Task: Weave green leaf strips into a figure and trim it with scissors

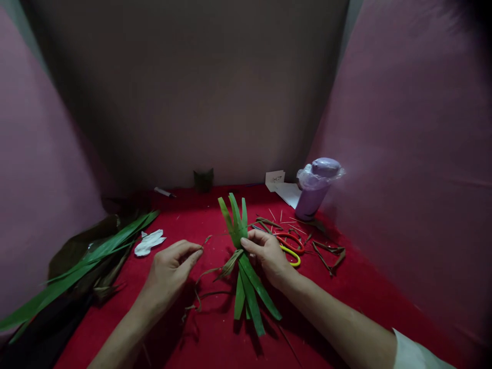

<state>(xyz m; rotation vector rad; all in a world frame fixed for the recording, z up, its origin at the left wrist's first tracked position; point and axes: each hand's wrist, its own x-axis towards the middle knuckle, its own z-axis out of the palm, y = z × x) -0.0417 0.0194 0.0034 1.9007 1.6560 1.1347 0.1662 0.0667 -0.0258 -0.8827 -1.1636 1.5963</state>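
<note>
My right hand (269, 256) pinches a bundle of green leaf strips (251, 287) at its narrow middle, over the red cloth. Some strips fan upward and longer ones hang below. Dry brown fibre (230, 264) is wrapped around the waist of the bundle, with loose curled ends trailing to the left. To the left of it, my left hand (175, 264) has thumb and forefinger pressed together on a thin dry strand (208, 239). The strand's run toward the bundle is too fine to follow fully. Scissors (292, 251) with red and yellow handles lie behind my right hand, partly hidden.
Long green leaves (96, 256) lie at left beside a crumpled white tissue (149, 242). A syringe-like white tube (164, 192) and a small dark folded leaf cup (203, 180) stand farther back. At right are a purple tumbler (313, 197), white papers (288, 193), toothpicks and dry scraps (331, 256).
</note>
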